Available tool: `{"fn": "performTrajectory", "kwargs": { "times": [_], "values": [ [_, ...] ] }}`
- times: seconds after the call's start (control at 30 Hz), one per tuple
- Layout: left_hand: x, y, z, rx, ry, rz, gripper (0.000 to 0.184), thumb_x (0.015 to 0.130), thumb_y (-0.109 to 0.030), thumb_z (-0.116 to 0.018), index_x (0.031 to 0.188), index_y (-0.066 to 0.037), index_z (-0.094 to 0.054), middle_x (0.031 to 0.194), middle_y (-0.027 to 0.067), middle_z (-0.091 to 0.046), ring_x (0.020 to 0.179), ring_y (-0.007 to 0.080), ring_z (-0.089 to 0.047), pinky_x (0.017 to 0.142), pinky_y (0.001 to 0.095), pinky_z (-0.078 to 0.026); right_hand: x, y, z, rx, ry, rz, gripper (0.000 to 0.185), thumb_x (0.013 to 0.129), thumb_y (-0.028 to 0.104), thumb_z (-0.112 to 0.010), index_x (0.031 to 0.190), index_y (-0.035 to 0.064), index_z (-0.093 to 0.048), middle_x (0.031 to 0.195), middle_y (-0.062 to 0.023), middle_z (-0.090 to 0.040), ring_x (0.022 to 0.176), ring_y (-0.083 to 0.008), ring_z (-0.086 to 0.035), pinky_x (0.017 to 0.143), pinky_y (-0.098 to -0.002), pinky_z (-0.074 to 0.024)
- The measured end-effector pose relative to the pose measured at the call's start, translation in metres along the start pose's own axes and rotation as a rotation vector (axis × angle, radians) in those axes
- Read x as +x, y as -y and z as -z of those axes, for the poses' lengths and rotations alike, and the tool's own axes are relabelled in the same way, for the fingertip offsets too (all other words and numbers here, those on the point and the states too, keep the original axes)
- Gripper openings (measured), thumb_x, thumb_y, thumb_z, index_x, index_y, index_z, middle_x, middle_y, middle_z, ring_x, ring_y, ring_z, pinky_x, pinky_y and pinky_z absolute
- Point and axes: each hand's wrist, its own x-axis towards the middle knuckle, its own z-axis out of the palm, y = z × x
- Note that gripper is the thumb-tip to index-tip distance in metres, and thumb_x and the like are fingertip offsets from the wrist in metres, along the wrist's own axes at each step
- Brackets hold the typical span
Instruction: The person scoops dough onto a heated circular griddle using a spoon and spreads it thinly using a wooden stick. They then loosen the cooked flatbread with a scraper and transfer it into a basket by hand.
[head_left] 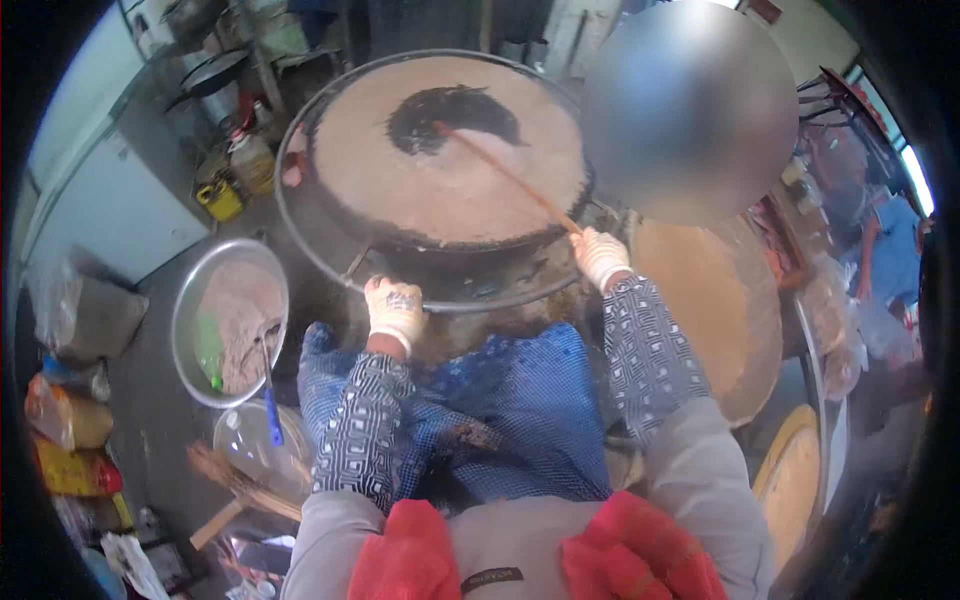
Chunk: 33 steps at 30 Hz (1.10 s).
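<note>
The gloved right hand (601, 258) is closed around the handle end of a long wooden stick (515, 182), whose far end rests on the thin pale batter (370, 140) covering the large round griddle (440, 238). The gloved left hand (395, 308), fingers curled, grips the near side of the metal ring (322, 262) around the griddle

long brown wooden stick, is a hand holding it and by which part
The right hand holds the long brown wooden stick by its near end; the left hand grips the large round grey metal rim.
</note>
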Motion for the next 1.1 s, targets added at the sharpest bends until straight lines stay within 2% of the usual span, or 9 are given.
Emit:
{"fn": "performTrajectory", "kwargs": {
  "times": [0.1, 0.23, 0.33, 0.4, 0.5, 0.63, 0.77, 0.93, 1.1],
  "values": [
    [0.003, 0.01, 0.008, 0.115, 0.105, 0.05, 0.028, 0.075, -0.033, -0.07, 0.098, -0.018, -0.077, 0.107, 0.0064, -0.072, 0.116, 0.0244, -0.059, 0.106, 0.0429, -0.031, -0.006, 0.006, -0.008, 0.005, -0.052, 0.119, 0.039, 0.1, 0.04, -0.04, 0.106, 0.0079, -0.061, 0.094, -0.0235, -0.069, 0.091, -0.0423, -0.065, 0.082, -0.0527, -0.0495],
    [0.009, 0.031, -0.004, 0.201, 0.178, 0.07, 0.03, 0.079, -0.031, -0.064, 0.103, -0.017, -0.076, 0.11, 0.006, -0.071, 0.118, 0.0246, -0.057, 0.11, 0.0433, -0.027, -0.005, -0.019, -0.033, -0.068, -0.045, -0.006, 0.04, 0.1, 0.042, -0.04, 0.102, 0.0077, -0.061, 0.09, -0.0218, -0.069, 0.088, -0.0419, -0.065, 0.08, -0.0534, -0.0499],
    [-0.003, 0.049, 0.007, 0.056, -0.128, 0.149, 0.036, 0.075, -0.03, -0.071, 0.106, -0.013, -0.072, 0.118, 0.0097, -0.062, 0.124, 0.0281, -0.049, 0.112, 0.0499, -0.025, 0.005, -0.009, -0.018, -0.079, -0.129, 0.047, 0.042, 0.099, 0.044, -0.041, 0.101, 0.0069, -0.062, 0.091, -0.0219, -0.069, 0.089, -0.0408, -0.065, 0.08, -0.0526, -0.0505],
    [-0.017, 0.032, 0.028, 0.098, -0.125, 0.077, 0.032, 0.079, -0.017, -0.067, 0.11, -0.015, -0.069, 0.12, 0.0142, -0.058, 0.123, 0.0316, -0.048, 0.113, 0.0515, -0.022, -0.001, 0.001, -0.022, -0.049, -0.182, 0.096, 0.042, 0.099, 0.043, -0.041, 0.1, 0.0074, -0.063, 0.091, -0.0225, -0.068, 0.089, -0.0416, -0.065, 0.081, -0.0533, -0.0501],
    [-0.004, -0.032, -0.003, -0.07, 0.058, -0.066, 0.029, 0.077, -0.024, -0.067, 0.105, -0.017, -0.068, 0.11, 0.0067, -0.065, 0.115, 0.0249, -0.058, 0.11, 0.0491, -0.028, 0.0, -0.014, -0.032, -0.019, -0.118, 0.132, 0.043, 0.099, 0.045, -0.041, 0.097, 0.0083, -0.063, 0.089, -0.0244, -0.068, 0.088, -0.0433, -0.066, 0.08, -0.0531, -0.0511],
    [-0.01, -0.078, -0.009, -0.171, -0.106, -0.135, 0.047, 0.076, -0.037, -0.071, 0.115, -0.012, -0.063, 0.116, 0.0108, -0.063, 0.118, 0.0324, -0.054, 0.111, 0.0529, -0.025, 0.006, -0.006, -0.023, -0.051, -0.126, 0.074, 0.044, 0.1, 0.044, -0.04, 0.095, 0.0058, -0.061, 0.094, -0.027, -0.067, 0.089, -0.0417, -0.065, 0.079, -0.0528, -0.0512],
    [-0.008, -0.067, -0.012, -0.146, -0.08, -0.148, 0.045, 0.078, -0.038, -0.071, 0.113, -0.011, -0.063, 0.112, 0.0112, -0.063, 0.118, 0.0336, -0.052, 0.111, 0.0536, -0.024, -0.022, 0.029, -0.017, -0.089, 0.001, 0.229, 0.046, 0.1, 0.045, -0.039, 0.1, 0.0048, -0.062, 0.096, -0.0258, -0.067, 0.093, -0.0413, -0.065, 0.083, -0.0513, -0.0501],
    [-0.009, -0.052, -0.022, -0.148, -0.196, -0.169, 0.038, 0.075, -0.039, -0.071, 0.103, -0.013, -0.065, 0.104, 0.0108, -0.065, 0.113, 0.0331, -0.054, 0.108, 0.053, -0.027, 0.022, -0.008, -0.024, 0.019, -0.074, -0.026, 0.045, 0.1, 0.044, -0.04, 0.103, 0.0063, -0.065, 0.099, -0.0239, -0.068, 0.094, -0.0401, -0.065, 0.083, -0.0494, -0.0513],
    [-0.008, -0.033, -0.024, -0.15, -0.244, -0.162, 0.034, 0.075, -0.04, -0.071, 0.095, -0.013, -0.065, 0.097, 0.0097, -0.066, 0.105, 0.0331, -0.057, 0.108, 0.0511, -0.028, 0.016, -0.003, -0.022, -0.006, -0.113, 0.103, 0.042, 0.099, 0.043, -0.042, 0.097, 0.006, -0.062, 0.091, -0.0222, -0.069, 0.088, -0.0392, -0.067, 0.08, -0.0506, -0.0518]
  ]
}}
